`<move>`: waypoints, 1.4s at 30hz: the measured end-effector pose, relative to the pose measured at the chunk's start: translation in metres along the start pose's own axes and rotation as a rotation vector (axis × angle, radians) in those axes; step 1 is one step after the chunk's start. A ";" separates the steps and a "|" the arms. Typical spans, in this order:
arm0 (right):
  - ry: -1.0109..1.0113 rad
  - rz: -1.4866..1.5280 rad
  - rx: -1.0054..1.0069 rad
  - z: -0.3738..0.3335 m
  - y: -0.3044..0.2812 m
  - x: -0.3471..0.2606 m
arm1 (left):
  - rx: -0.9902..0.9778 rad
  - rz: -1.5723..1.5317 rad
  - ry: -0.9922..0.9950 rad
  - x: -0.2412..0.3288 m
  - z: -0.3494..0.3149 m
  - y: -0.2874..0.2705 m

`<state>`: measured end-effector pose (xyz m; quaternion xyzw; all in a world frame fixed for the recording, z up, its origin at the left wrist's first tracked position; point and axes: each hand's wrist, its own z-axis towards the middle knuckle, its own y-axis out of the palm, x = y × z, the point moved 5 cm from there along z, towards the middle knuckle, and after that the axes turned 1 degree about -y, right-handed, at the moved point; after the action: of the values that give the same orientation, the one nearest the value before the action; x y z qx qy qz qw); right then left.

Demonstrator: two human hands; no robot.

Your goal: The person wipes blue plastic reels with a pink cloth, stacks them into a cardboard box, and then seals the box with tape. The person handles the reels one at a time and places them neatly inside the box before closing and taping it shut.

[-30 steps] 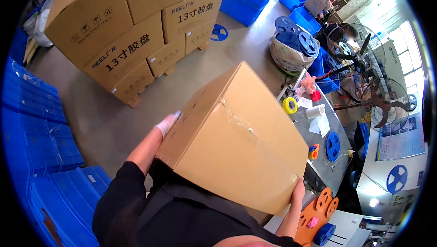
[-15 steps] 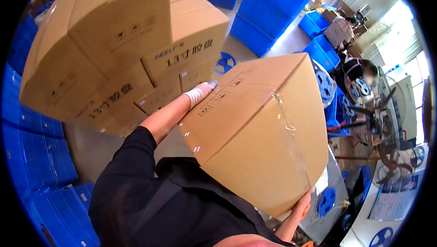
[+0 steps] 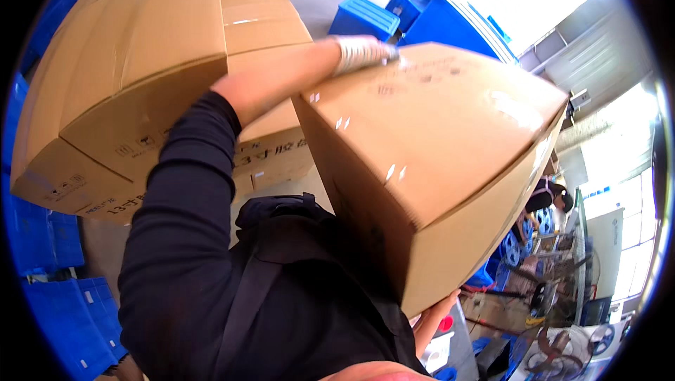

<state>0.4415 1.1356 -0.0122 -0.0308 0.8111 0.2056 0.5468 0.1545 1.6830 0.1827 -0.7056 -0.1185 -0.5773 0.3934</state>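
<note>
A large brown cardboard box is held up and tilted in front of my chest. My left hand, in a white striped covering, presses against its far upper left edge; the fingers are somewhat blurred. At the near lower corner my right hand supports the box from below, its fingers partly hidden behind the cardboard. Strips of clear tape shine on the upper face. To the left, behind my raised left arm, stands a stack of similar cardboard boxes with dark print.
Blue plastic crates stand beyond the boxes, and more blue crates line the left side. A person is at the right, among blue reels. A fan stands at the lower right.
The held box has risen and tipped, turning its taped face upward. My left arm has lifted with it, and my view has shifted. Both hands stay on the box.
</note>
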 end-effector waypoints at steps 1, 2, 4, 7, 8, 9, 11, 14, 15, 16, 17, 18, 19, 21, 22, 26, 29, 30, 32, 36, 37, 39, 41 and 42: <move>0.013 0.049 -0.053 0.019 0.032 -0.003 | 0.058 0.012 0.110 0.010 0.014 -0.039; -0.006 0.000 -0.140 0.038 0.062 -0.010 | 0.106 0.022 0.154 0.019 0.023 -0.073; -0.049 -0.097 -0.303 0.081 0.116 -0.020 | 0.214 0.078 0.226 0.051 0.028 -0.133; -0.014 -0.284 -0.618 0.069 0.237 -0.040 | 0.359 0.206 0.245 0.078 0.006 -0.194; -0.121 -0.492 -0.631 0.053 0.288 -0.049 | 0.385 0.277 0.222 0.086 0.003 -0.203; -0.503 -0.336 -0.826 0.153 0.282 -0.065 | 0.397 0.310 0.245 0.099 0.003 -0.205; -0.776 -0.220 -0.664 0.311 0.360 -0.119 | 0.389 0.395 0.234 0.109 0.008 -0.194; -0.232 -0.446 -1.079 0.276 0.587 -0.025 | 0.274 0.580 0.003 0.073 0.033 -0.141; -0.156 -0.391 -1.266 0.252 0.636 0.020 | 0.268 0.731 -0.105 0.056 0.052 -0.118; -0.193 -0.365 -1.115 0.207 0.653 0.049 | 0.299 1.150 -0.346 0.018 0.055 -0.099; -0.186 -0.368 -1.164 0.213 0.666 0.055 | 0.352 1.151 -0.370 0.012 0.058 -0.103; -0.204 -0.335 -1.254 0.203 0.662 0.063 | 0.380 1.149 -0.416 -0.008 0.049 -0.098; -0.281 -0.372 -1.292 0.201 0.670 0.080 | 0.443 1.172 -0.446 -0.016 0.034 -0.112; -0.272 -0.396 -1.358 0.205 0.667 0.098 | 0.556 1.092 -0.477 -0.011 -0.003 -0.106; -0.170 -0.348 -1.407 0.190 0.662 0.097 | 0.724 1.149 -0.427 -0.023 -0.032 -0.096; 0.143 -0.208 -1.578 0.247 0.700 0.113 | 1.431 0.833 -0.237 -0.062 -0.098 -0.053; 0.151 -0.289 -1.429 0.243 0.734 0.168 | 1.679 -0.074 -0.049 -0.152 -0.110 -0.018; 0.094 -0.341 -1.431 0.255 0.750 0.185 | 1.678 -0.125 -0.036 -0.173 -0.097 -0.009; 0.055 -0.400 -1.436 0.258 0.761 0.202 | 1.587 -0.126 -0.188 -0.183 -0.080 0.011; 0.060 -0.453 -1.455 0.247 0.758 0.201 | 1.693 -0.441 -0.060 -0.246 -0.071 0.017; 0.065 -0.461 -1.469 0.238 0.754 0.201 | 1.758 -0.390 -0.047 -0.260 -0.079 0.013; 0.055 -0.493 -1.469 0.237 0.751 0.198 | 1.814 -0.450 -0.103 -0.274 -0.078 0.023; 0.069 -0.521 -1.457 0.247 0.734 0.193 | 1.892 -0.539 -0.058 -0.247 -0.077 0.029; 0.081 -0.533 -1.460 0.248 0.724 0.191 | 1.926 -0.564 -0.012 -0.243 -0.084 0.037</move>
<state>0.3829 1.9215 -0.0460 -0.5846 0.4547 0.5479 0.3890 0.0423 1.6705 -0.0516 -0.0356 -0.7002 -0.3040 0.6450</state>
